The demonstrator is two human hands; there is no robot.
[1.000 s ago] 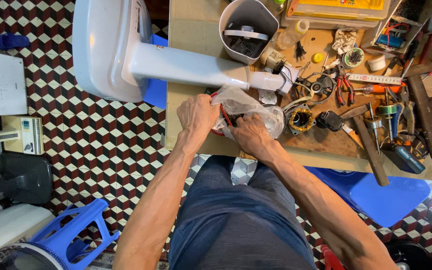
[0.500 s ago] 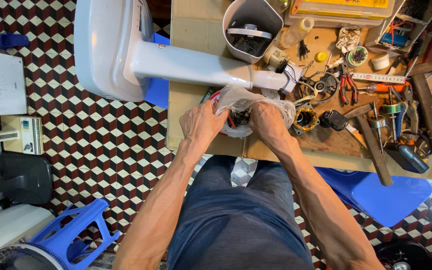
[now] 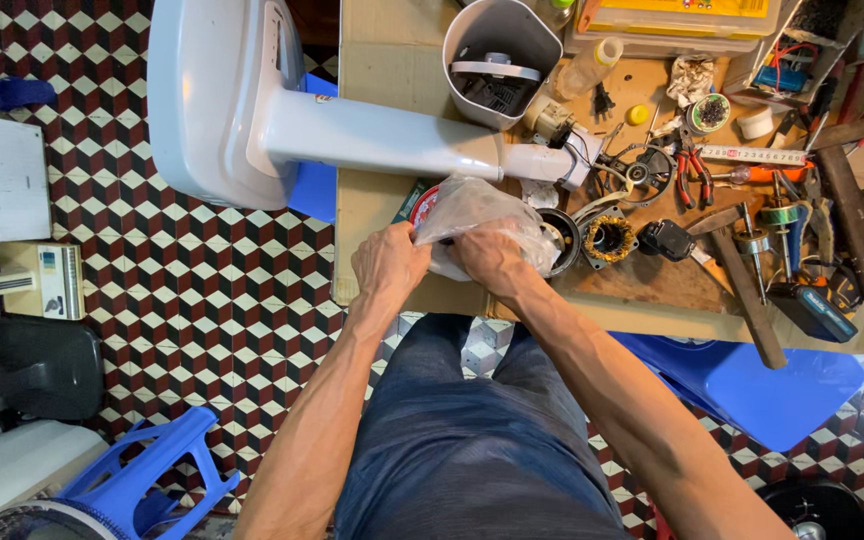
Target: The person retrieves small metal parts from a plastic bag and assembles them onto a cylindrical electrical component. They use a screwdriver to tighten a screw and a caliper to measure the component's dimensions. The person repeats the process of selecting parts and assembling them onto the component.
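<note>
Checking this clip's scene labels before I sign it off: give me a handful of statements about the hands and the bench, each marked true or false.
1. Both hands grip a clear plastic bag. True.
2. The left hand holds a hammer. False: it holds the bag's edge; the hammer lies untouched on the bench.
3. The pedestal fan stand lies tipped, its base overhanging the workbench. True.
4. The right hand rests on the measuring tape. False: it is on the bag.
</note>
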